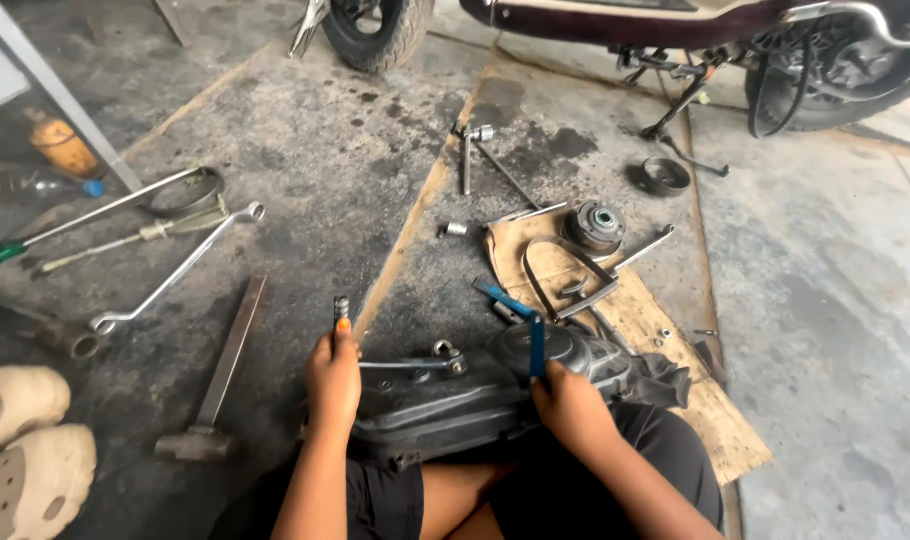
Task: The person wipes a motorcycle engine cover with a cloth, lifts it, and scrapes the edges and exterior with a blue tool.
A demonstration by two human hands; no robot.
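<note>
I sit on a concrete floor with a dark plastic engine cover (455, 405) across my lap. My left hand (333, 378) is closed around a small tool with a metal tip (341, 307), held upright above the cover's left end. My right hand (567, 400) grips a blue-handled T-shaped wrench (525, 320) standing on the cover's round right end. A ring spanner (415, 364) lies on the cover between my hands.
A clutch drum (595, 224), a belt (560, 280) and small parts lie on a cardboard sheet (665, 350) ahead. A hammer (220, 375), long spanner (175, 270) and other tools lie left. A scooter (675, 30) stands behind. Beige clogs (25, 450) sit at left.
</note>
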